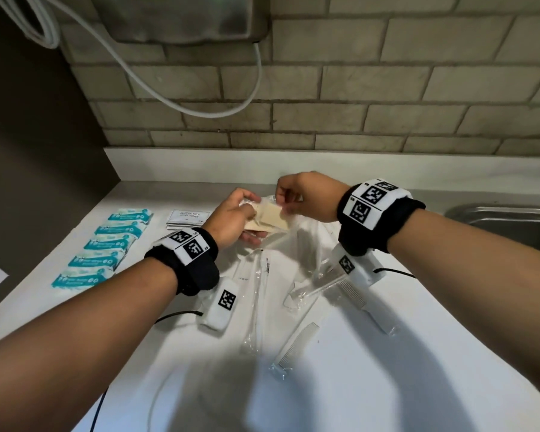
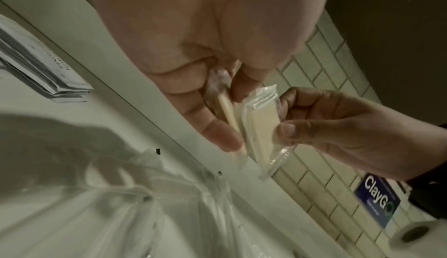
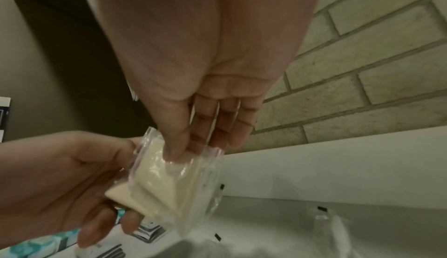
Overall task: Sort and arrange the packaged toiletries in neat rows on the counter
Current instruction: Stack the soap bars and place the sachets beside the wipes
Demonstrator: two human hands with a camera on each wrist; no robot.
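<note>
Above the white counter (image 1: 371, 369) both hands hold a small fan of cream soap packets (image 1: 270, 216) in clear wrappers. My left hand (image 1: 247, 210) grips the fan from below, fingers curled under it (image 3: 116, 204). My right hand (image 1: 282, 201) pinches the top edge of one packet (image 2: 263, 126) between thumb and fingers (image 3: 176, 151). A second thin packet (image 2: 228, 116) stays in the left hand's fingers (image 2: 217, 134). Several teal packets (image 1: 106, 247) lie in a row at the left. A stack of white shampoo sachets (image 1: 187, 216) sits beside them.
Wrapped combs (image 1: 296, 344) and wrapped toothbrushes (image 1: 259, 275) lie loose on the counter below my wrists. A steel sink (image 1: 512, 219) is at the right. A brick wall with a mounted dryer (image 1: 181, 17) and its cable stands behind. A paper roll (image 2: 411, 237) stands near the wall.
</note>
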